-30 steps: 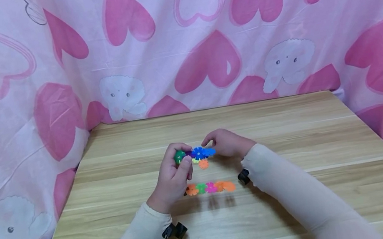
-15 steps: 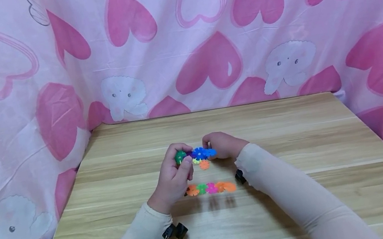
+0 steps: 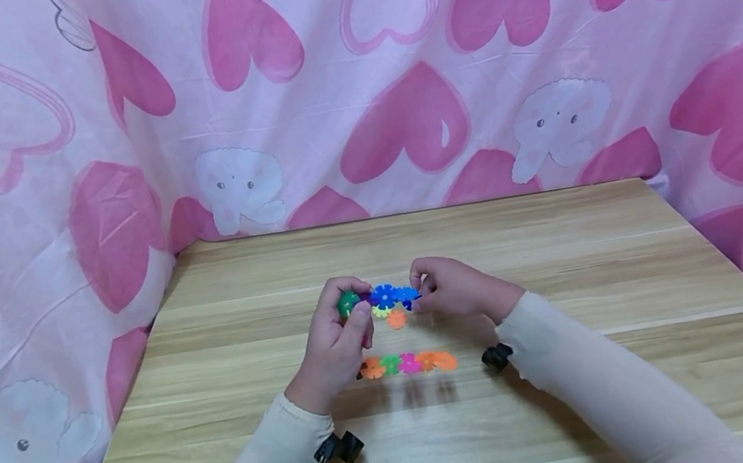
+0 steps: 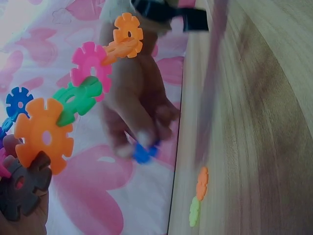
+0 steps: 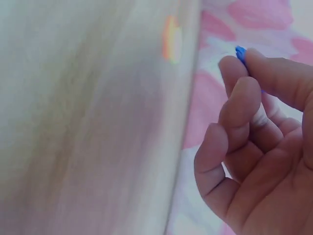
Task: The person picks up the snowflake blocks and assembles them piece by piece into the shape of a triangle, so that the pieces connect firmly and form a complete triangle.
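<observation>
My left hand point(image 3: 340, 335) grips a linked build of plastic snowflake discs. One branch shows a green disc point(image 3: 348, 304) and blue discs point(image 3: 385, 296). The other, lower in the head view, carries an orange disc point(image 3: 373, 368), a green one point(image 4: 79, 99), a pink one point(image 4: 91, 63) and more orange point(image 4: 128, 33); a black disc point(image 4: 24, 186) sits near my fingers. Between thumb and fingertip, my right hand point(image 3: 458, 288) pinches a small blue snowflake disc point(image 4: 144, 153), seen nearly edge-on in the right wrist view. It is close to the blue end of the build.
Lying on the wooden table point(image 3: 585, 360) are a loose orange disc point(image 3: 396, 319) and a yellow-green disc point(image 4: 194, 211), below and beyond the held build. A pink heart-patterned cloth point(image 3: 397, 121) hangs along the table's back and sides.
My right hand went behind the blue end of the build, then came back to the right, where a blue disc now shows in its fingers. The left hand stays nearly still.
</observation>
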`<action>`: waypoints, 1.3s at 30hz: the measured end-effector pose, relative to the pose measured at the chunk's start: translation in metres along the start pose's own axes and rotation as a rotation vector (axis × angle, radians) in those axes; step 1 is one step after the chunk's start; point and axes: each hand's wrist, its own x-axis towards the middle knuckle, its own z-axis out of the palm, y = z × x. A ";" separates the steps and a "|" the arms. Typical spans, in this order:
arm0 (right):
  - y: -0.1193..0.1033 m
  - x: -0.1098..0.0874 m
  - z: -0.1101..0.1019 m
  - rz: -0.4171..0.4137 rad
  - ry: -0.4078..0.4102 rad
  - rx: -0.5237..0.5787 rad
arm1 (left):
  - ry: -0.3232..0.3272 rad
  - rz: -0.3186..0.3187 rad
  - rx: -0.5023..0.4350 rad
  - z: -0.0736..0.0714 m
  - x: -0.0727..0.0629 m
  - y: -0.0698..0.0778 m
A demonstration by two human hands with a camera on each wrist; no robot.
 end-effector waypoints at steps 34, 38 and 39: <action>-0.024 -0.086 0.009 -0.449 0.331 0.358 | -0.014 0.038 -0.030 0.003 0.002 -0.003; -0.023 -0.085 0.011 -0.469 0.336 0.379 | -0.024 -0.003 -0.021 0.003 0.001 -0.002; -0.023 -0.084 0.012 -0.473 0.341 0.385 | -0.028 -0.015 -0.015 0.003 0.000 -0.001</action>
